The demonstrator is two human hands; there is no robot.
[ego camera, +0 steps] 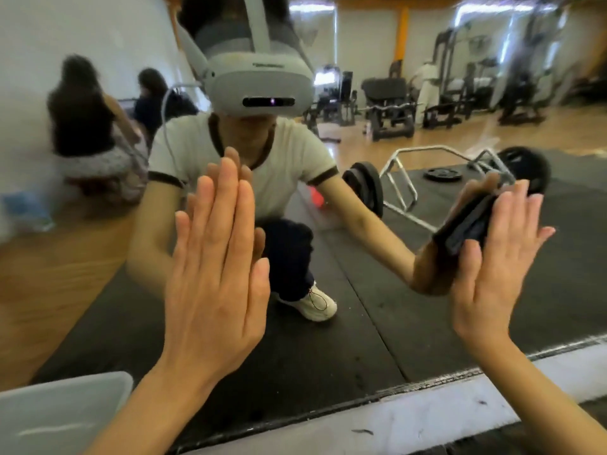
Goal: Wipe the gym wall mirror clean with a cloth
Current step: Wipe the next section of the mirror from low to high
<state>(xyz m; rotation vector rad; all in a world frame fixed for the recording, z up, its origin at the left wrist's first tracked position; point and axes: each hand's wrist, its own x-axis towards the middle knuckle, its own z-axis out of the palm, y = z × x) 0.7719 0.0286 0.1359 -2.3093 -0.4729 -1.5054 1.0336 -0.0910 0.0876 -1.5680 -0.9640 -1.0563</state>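
Pressing hand: left hand (213, 274), fingers straight, flat on mirror (410, 307)
Right hand (492, 257): grip wide, flat fingers pressing dark folded cloth (466, 224) against glass
Cloth place: mirror's right side, above bottom edge

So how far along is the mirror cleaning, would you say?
Done: hard to judge; the large wall mirror shows smears top right. In hand: the right hand presses a folded dark cloth flat against the glass with straight fingers, while the left hand rests open on the mirror. Left: probably the rest of the glass, including its dusty lower edge by the white ledge.
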